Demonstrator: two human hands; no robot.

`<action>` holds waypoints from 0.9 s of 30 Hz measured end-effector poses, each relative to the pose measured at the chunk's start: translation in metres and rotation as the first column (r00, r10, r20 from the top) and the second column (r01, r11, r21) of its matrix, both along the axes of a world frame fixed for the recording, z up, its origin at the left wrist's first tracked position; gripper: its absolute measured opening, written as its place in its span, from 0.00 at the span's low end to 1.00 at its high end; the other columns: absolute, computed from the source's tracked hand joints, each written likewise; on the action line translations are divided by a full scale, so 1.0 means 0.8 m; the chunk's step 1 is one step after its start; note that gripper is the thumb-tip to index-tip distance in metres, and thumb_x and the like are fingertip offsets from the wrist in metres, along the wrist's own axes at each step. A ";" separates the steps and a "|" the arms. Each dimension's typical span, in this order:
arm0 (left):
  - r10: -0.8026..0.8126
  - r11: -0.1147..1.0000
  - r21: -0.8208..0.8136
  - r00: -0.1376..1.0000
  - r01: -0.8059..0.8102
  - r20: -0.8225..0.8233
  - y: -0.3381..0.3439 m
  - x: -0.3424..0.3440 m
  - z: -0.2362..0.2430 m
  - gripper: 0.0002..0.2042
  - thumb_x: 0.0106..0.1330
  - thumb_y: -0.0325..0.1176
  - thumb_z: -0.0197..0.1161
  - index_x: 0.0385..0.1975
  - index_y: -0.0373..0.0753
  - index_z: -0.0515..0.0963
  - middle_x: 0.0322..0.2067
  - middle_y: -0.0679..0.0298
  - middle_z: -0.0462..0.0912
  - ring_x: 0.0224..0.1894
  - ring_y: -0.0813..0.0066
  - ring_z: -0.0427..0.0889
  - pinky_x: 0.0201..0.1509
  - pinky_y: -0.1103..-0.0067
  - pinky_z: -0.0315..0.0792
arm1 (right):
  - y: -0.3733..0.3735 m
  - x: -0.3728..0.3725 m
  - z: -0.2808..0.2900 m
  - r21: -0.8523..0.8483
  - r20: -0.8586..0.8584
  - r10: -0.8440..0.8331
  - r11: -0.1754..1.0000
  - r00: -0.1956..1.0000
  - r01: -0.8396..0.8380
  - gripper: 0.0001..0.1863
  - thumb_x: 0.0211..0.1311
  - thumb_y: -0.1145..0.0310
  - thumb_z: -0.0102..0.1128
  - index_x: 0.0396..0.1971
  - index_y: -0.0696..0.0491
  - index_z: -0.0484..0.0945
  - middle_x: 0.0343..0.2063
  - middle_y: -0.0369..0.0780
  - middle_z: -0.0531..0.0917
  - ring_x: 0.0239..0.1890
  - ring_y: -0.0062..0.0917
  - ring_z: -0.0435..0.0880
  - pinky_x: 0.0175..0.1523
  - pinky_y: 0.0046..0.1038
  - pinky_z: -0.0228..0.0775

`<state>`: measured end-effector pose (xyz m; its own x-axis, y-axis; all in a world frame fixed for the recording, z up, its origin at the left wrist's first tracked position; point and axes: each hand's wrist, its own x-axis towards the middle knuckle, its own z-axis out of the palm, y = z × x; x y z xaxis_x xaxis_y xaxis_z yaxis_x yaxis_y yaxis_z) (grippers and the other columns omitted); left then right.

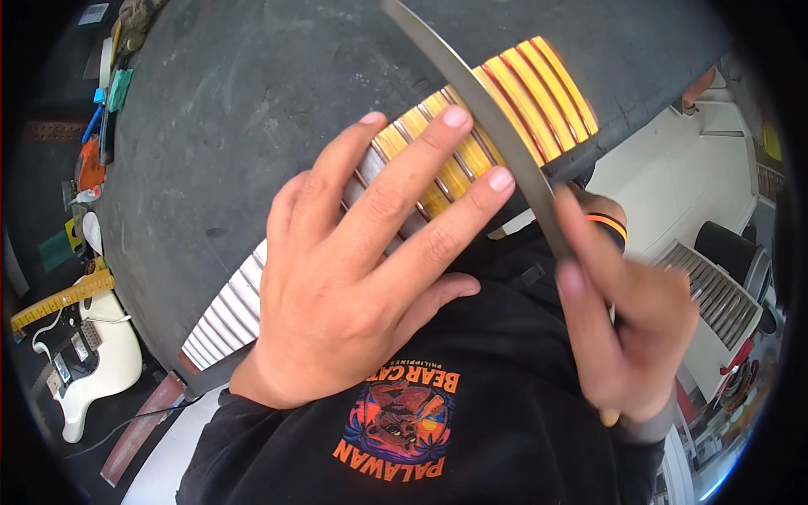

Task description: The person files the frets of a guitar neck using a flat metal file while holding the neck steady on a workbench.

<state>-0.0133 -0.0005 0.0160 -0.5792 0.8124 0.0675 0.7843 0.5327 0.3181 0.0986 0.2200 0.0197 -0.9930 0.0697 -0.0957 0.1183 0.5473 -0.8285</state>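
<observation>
A guitar neck [539, 97] lies slantwise across the dark mat, its metal frets facing up. Yellow tape covers the wood between frets at the upper right; the lower-left stretch looks white or silvery. Spread flat over the middle of the neck is my left hand [362, 252], fingers apart and pressing on the frets. My right hand [631, 316], slightly blurred, grips a long, narrow metal file [505, 139]. The file crosses the taped frets just beyond my left fingertips, its far end reaching past the neck's upper edge. Below the right hand shows the tip of a light handle [609, 417].
On the left lie a white electric guitar body [105, 362], a yellow fretted strip [67, 299] and a reddish-brown strip [143, 429]. Small tools line the mat's [236, 109] left side. Another fretted piece [715, 290] rests on a white surface at right.
</observation>
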 end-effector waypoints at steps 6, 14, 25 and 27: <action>-0.002 1.000 0.001 1.000 0.002 0.015 -0.001 -0.001 0.001 0.36 0.45 0.48 0.77 0.61 0.50 0.82 0.67 0.54 0.75 0.62 0.43 0.75 0.66 0.58 0.71 | 0.002 -0.021 -0.011 -0.073 -0.088 -0.007 0.997 0.996 0.000 0.25 0.62 0.83 0.60 0.61 0.59 0.81 0.13 0.34 0.74 0.16 0.14 0.70 0.26 0.20 0.57; 0.007 1.000 -0.019 0.999 -0.006 0.054 -0.003 -0.001 0.001 0.38 0.42 0.46 0.79 0.61 0.52 0.82 0.68 0.56 0.75 0.62 0.44 0.74 0.66 0.58 0.70 | 0.017 0.098 0.016 -0.187 -0.074 -0.021 0.982 0.997 0.007 0.30 0.50 0.84 0.63 0.58 0.61 0.83 0.11 0.34 0.72 0.08 0.21 0.68 0.19 0.21 0.59; 0.015 1.000 -0.027 0.999 -0.014 0.029 -0.001 0.000 0.003 0.39 0.40 0.44 0.80 0.61 0.52 0.82 0.68 0.56 0.74 0.63 0.44 0.74 0.66 0.58 0.70 | -0.005 -0.044 -0.008 -0.150 0.028 -0.075 0.986 0.997 0.078 0.23 0.63 0.80 0.62 0.60 0.60 0.82 0.16 0.37 0.79 0.20 0.09 0.71 0.28 0.17 0.58; 0.019 1.000 -0.006 0.998 -0.019 0.056 -0.001 0.000 0.003 0.39 0.40 0.44 0.80 0.61 0.51 0.82 0.68 0.56 0.74 0.63 0.44 0.74 0.66 0.58 0.70 | 0.006 -0.020 -0.002 -0.112 -0.076 -0.033 0.993 0.997 0.025 0.24 0.62 0.77 0.63 0.59 0.60 0.82 0.16 0.37 0.80 0.18 0.13 0.72 0.28 0.18 0.60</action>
